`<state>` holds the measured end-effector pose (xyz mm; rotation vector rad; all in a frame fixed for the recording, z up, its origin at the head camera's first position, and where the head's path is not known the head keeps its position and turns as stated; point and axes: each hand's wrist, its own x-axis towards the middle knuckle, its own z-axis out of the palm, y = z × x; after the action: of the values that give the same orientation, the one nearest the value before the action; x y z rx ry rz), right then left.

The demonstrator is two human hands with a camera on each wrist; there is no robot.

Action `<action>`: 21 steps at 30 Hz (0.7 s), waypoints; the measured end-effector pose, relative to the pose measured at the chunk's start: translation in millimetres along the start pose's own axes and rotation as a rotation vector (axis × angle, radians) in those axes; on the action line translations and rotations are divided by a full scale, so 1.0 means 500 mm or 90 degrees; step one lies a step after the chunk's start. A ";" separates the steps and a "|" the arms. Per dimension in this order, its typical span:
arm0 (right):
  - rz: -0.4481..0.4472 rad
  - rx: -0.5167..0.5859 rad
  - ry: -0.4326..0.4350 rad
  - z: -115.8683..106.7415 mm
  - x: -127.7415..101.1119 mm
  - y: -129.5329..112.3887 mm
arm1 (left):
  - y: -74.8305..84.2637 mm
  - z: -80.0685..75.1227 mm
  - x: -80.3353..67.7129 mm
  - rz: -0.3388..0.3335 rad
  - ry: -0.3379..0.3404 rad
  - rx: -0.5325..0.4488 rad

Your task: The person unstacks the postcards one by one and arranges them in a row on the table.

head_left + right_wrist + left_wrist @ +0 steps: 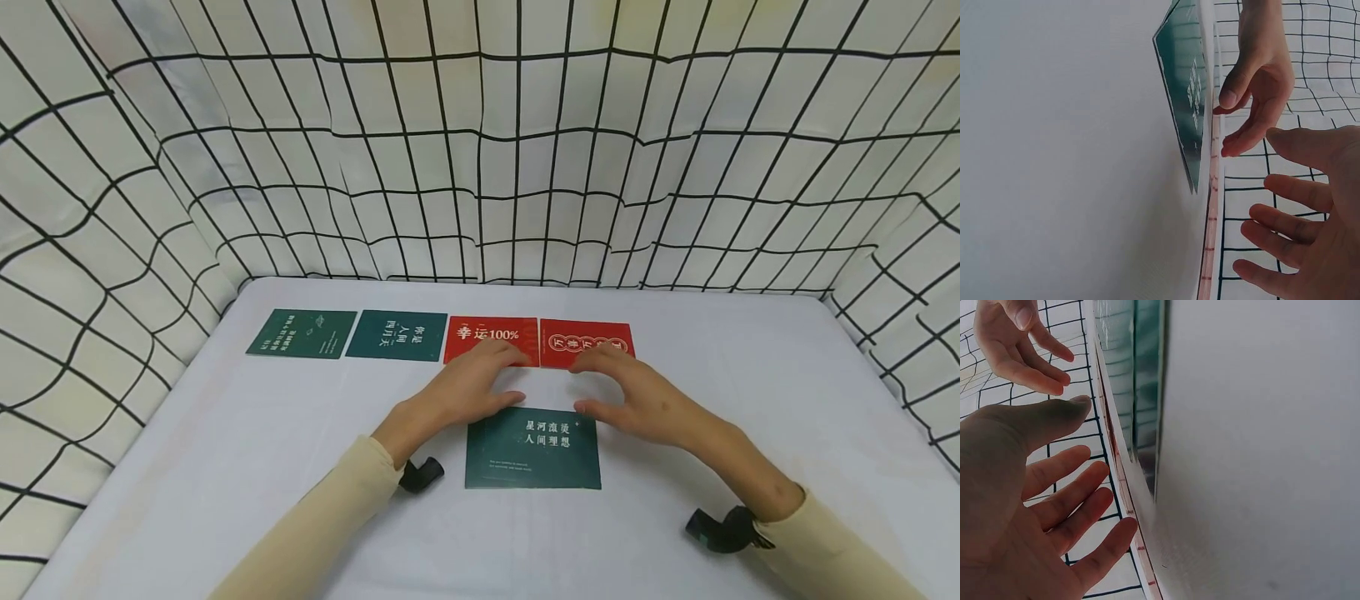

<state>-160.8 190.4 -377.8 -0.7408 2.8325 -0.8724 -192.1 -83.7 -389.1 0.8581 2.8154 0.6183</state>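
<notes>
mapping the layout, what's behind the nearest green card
Behind the green card, the 100% red card and another red card lie side by side; the left hand and right hand hide part of each.

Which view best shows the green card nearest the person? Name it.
The head view: the green card shows nearly whole, its white lettering clear. The right wrist view catches it steeply slanted, lettering squeezed; the left wrist view, only a narrow strip.

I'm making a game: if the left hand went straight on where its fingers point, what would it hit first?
Probably the right red card, just past the left hand, but the hand's height is hard to judge, so it might pass over.
</notes>
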 end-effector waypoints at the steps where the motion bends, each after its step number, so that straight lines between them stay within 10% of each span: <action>1: -0.001 0.002 -0.001 0.000 -0.001 -0.001 | 0.000 0.000 -0.002 0.000 -0.002 -0.003; 21: 0.012 0.002 -0.053 0.012 -0.014 -0.038 | -0.002 -0.008 -0.046 -0.012 -0.025 -0.035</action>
<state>-145.3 177.0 -373.0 -0.7311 2.7605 -0.8221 -174.7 -98.7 -385.5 0.8231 2.7546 0.6642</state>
